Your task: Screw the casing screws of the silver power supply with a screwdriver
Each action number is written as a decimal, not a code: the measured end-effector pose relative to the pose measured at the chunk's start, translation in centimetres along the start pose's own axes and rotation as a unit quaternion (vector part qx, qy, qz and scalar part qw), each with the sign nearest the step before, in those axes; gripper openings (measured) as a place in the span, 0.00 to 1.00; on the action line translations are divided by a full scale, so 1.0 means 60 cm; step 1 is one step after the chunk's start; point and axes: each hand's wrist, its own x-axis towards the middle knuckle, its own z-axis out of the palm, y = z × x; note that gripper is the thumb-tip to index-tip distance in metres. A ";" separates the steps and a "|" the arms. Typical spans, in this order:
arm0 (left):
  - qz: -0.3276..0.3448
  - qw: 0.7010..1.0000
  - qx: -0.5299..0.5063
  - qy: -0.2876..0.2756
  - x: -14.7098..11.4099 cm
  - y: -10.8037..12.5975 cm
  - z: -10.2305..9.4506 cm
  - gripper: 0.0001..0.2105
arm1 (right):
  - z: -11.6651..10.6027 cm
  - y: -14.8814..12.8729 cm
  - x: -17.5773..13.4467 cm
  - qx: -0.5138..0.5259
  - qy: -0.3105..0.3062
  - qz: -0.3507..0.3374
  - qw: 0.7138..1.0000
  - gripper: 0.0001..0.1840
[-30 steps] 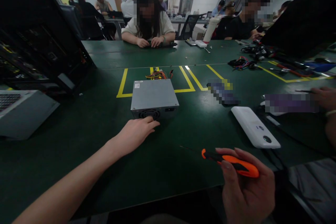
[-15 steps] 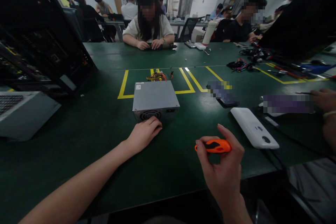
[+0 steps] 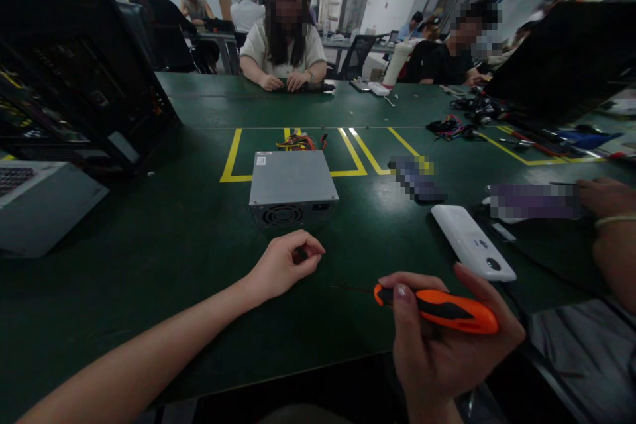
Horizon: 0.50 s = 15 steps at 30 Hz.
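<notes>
My right hand (image 3: 450, 361) is wrapped round the orange and black handle of a screwdriver (image 3: 460, 311), whose thin shaft points left toward my other hand. My left hand (image 3: 283, 266) rests low over the table with thumb and fingertips pinched together; anything between them is too small to make out. Just beyond it sits a grey metal computer power supply (image 3: 294, 179), its fan grille and socket facing me, apart from my fingers. A bundle of coloured cables (image 3: 302, 141) comes out behind it.
An open black computer case (image 3: 94, 73) and a grey metal box (image 3: 47, 205) stand at left. On the right lie a white power bank (image 3: 472, 242), a phone (image 3: 417, 179) and cables (image 3: 450, 127). A co-worker's hand (image 3: 609, 197) reaches in at right. Another person sits opposite.
My left hand has drawn back from the power supply's fan side, fingertips now pinched. My right hand has turned the screwdriver, moving right and lower, so its shaft shows pointing left.
</notes>
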 end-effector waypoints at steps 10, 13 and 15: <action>0.046 0.996 0.071 -0.008 -0.002 -0.010 0.003 0.05 | 0.014 0.015 0.008 0.003 0.017 -0.036 0.999 0.29; 0.073 0.995 0.062 -0.020 -0.006 -0.006 0.006 0.05 | 0.019 0.017 0.011 0.000 0.019 -0.048 0.999 0.29; 0.084 0.994 0.060 -0.022 -0.009 -0.003 0.007 0.05 | 0.023 0.018 0.013 0.003 0.020 -0.052 0.998 0.29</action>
